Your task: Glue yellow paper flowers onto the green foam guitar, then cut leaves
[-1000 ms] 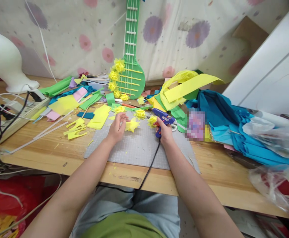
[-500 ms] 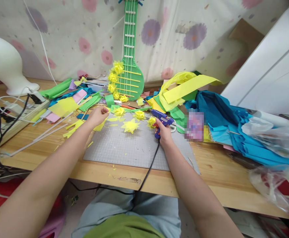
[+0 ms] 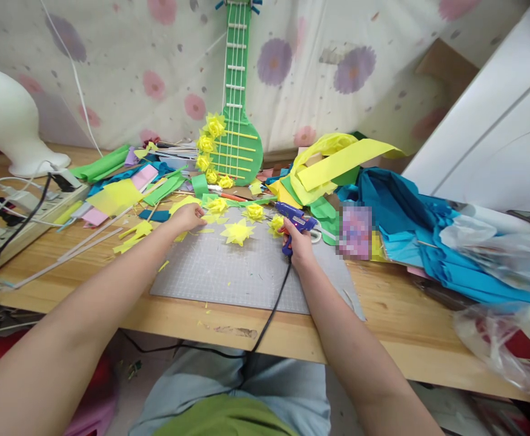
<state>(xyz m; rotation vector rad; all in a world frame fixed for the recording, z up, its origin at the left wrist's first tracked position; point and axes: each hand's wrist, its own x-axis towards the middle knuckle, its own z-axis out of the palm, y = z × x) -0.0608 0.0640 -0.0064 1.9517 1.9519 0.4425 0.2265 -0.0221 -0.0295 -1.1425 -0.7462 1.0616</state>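
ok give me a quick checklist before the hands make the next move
1. Glue gun in grip: ok, the right hand holds it.
2. Black cord away from the left hand: ok, it hangs down over the table's front edge.
3. Left hand holding a piece: cannot tell, its fingertips are too small to read.
4. Star-shaped yellow flower on the cutting mat: ok.
5. Mat free of scraps: not ok, yellow bits lie on it.
6. Glue at the nozzle: cannot tell.
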